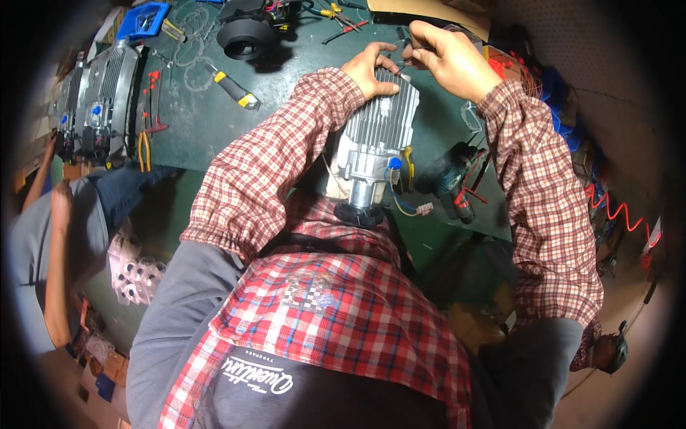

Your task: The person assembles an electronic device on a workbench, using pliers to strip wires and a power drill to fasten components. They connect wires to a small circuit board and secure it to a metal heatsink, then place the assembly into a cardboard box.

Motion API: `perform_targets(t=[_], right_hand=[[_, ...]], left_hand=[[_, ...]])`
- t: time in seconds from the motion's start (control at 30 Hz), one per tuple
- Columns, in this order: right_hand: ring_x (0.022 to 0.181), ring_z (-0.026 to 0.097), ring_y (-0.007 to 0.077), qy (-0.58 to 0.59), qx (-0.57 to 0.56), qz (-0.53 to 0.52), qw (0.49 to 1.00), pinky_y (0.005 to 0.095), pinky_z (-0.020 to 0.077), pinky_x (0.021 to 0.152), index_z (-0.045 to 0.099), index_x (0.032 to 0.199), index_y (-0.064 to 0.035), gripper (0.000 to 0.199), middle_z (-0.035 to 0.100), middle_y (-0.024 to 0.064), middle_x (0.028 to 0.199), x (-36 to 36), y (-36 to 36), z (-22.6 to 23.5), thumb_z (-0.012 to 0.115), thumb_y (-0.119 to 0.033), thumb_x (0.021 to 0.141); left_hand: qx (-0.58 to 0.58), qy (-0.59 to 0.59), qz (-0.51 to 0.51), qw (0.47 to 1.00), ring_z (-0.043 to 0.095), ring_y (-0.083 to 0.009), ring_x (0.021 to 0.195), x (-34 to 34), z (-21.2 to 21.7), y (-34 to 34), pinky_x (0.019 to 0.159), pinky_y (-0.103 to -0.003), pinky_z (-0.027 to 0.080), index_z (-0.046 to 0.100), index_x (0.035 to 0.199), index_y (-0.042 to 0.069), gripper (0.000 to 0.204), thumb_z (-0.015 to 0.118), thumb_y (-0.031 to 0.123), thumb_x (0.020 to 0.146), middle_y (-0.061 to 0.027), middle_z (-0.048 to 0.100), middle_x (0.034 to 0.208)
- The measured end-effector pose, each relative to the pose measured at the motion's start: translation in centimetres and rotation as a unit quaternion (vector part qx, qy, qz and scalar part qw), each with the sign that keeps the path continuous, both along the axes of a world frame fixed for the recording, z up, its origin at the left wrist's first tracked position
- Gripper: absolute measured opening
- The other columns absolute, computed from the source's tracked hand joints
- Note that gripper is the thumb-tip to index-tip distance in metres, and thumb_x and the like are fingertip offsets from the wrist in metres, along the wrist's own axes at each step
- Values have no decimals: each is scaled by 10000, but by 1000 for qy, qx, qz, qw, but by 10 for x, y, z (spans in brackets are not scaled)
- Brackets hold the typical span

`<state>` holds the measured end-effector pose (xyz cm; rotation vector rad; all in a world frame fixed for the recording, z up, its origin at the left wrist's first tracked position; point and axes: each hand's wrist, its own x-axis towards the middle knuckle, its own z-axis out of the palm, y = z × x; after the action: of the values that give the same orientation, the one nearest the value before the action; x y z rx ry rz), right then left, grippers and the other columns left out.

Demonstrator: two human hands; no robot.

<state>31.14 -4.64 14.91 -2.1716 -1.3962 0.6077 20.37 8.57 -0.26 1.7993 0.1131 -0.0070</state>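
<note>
A grey finned metal motor housing [382,118] lies in front of me, with a short shaft-like cylinder [361,193] and a dark round end toward my body. A blue cap [394,164] and wires ending in a pale connector [425,209] are on its right side. My left hand [370,71] grips the far end of the housing, thumb across the fins and fingers curled over the edge. Just right of that end, my right hand [457,61] is closed in a pinch. A small dark thing shows at its fingertips, too small to name.
Right of the housing lie a power drill [457,186] and yellow-handled pliers [408,168]. Farther left are a yellow-black utility knife [234,87], orange-handled pliers [144,149] and more finned housings [107,100]. A black round fan-like part [243,36] stands at the back. Another person's arm [58,264] is at left.
</note>
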Motion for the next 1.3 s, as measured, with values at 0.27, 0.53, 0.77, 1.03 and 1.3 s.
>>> perform_targets(t=[0.27, 0.53, 0.77, 1.03, 1.3], right_hand=[[869, 634, 387, -26, 113, -6, 993, 418, 510, 690, 497, 977, -46, 127, 621, 191, 859, -26, -15, -3, 569, -49, 873], [744, 527, 313, -220, 49, -98, 969, 416, 446, 652, 566, 867, -62, 84, 490, 109, 765, -139, -52, -24, 605, -75, 794], [743, 525, 248, -267, 30, -44, 962, 355, 424, 658, 594, 835, -74, 85, 499, 62, 737, -164, -85, -78, 574, -93, 754], [729, 510, 233, -309, 54, -30, 949, 344, 412, 636, 587, 828, -73, 80, 502, 57, 742, -166, -84, -87, 586, -99, 752], [747, 597, 335, -91, 196, -239, 947, 389, 494, 690, 598, 841, 11, 53, 604, 165, 803, -165, -69, -62, 626, -26, 815]], left_hand=[[-56, -30, -22, 998, 581, -214, 1129, 7, -15, -1, 1056, -360, 368, 413, 1316, 41, 740, 815, 152, 705, -68, 665, 1075], [-38, -63, -45, 996, 556, -200, 1110, 8, -21, 10, 1032, -302, 354, 290, 1383, 56, 687, 442, -30, 719, -82, 655, 1083], [-15, -32, -39, 999, 576, -169, 1039, 5, -9, 3, 987, -295, 393, 297, 1379, 59, 676, 430, -34, 723, -75, 647, 1085], [-14, -21, -20, 999, 581, -170, 1025, 3, -8, 4, 976, -300, 403, 333, 1359, 48, 639, 451, -9, 733, -74, 656, 1072], [-79, -28, -46, 995, 567, -193, 1042, -1, -10, 10, 960, -312, 415, 359, 1324, 17, 621, 501, -3, 720, -94, 632, 1073]])
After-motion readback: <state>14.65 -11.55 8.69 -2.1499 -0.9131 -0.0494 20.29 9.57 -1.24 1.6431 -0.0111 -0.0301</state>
